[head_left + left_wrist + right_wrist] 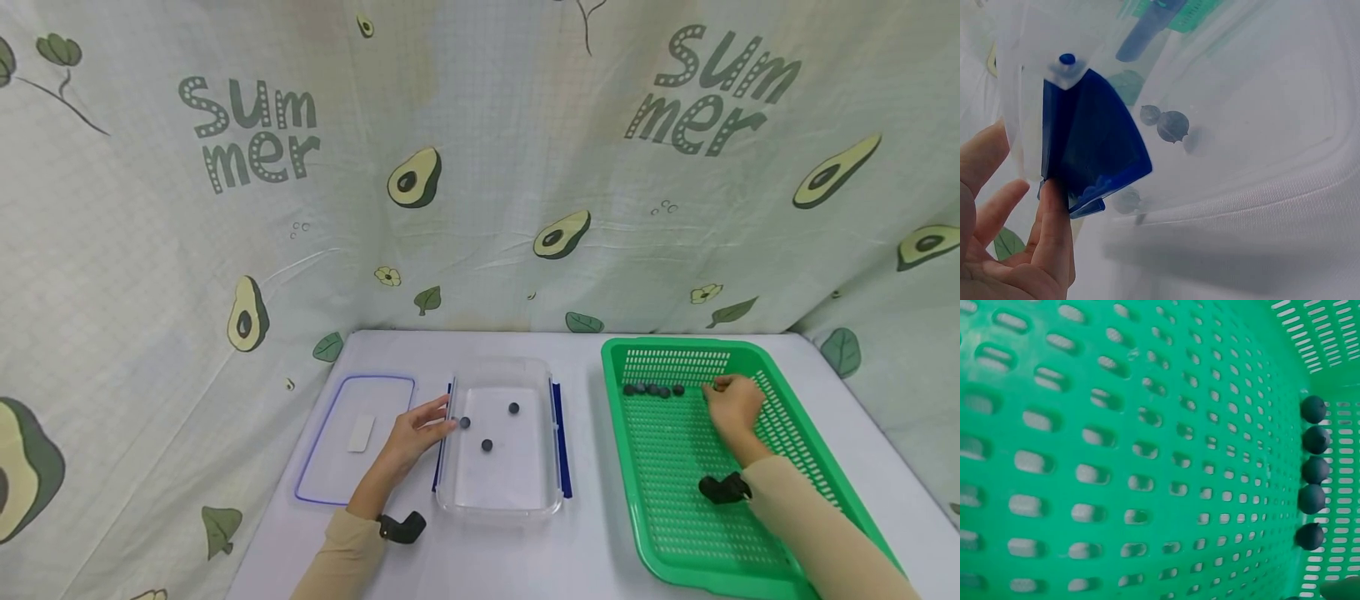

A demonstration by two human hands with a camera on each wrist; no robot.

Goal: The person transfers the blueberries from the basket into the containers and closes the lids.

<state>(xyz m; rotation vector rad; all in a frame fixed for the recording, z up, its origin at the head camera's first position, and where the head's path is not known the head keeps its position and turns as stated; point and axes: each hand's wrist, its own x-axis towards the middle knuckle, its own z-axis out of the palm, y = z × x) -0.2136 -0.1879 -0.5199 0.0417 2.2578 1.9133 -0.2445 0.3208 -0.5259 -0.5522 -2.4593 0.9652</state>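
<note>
Presently, on a pale counter (585,546): one clear container (521,479), uncovered, holding three dark blueberries (487,446), set apart on its floor. Fittings: a blue left latch (1094,137) and a blue right latch (562,442), one per side. To its left, a clear lid (336,421), blue-edged, with a white rectangle (362,433) showing within its outline.

To the right: one green basket (667,475), slotted throughout; five row blueberries (652,389) lined along its far end.

Left hand (416,433): grip unclenched, fingers mostly straight, touching the left latch beside the container wall. Right hand (735,406): inside the basket, far right, fingers bent at a small dark item, probably a sixth berry — pinched or merely touched, cannot tell.

Handling, as judged: the berries should be light, prone to roll, firm but thin-skinned and easily bruised; best taken singly, thumb and forefinger about the widest part, pressed gently. Container likely light, stiff and smooth, apt to slide; steady it by wall or rim — the latches would probably swing.
</note>
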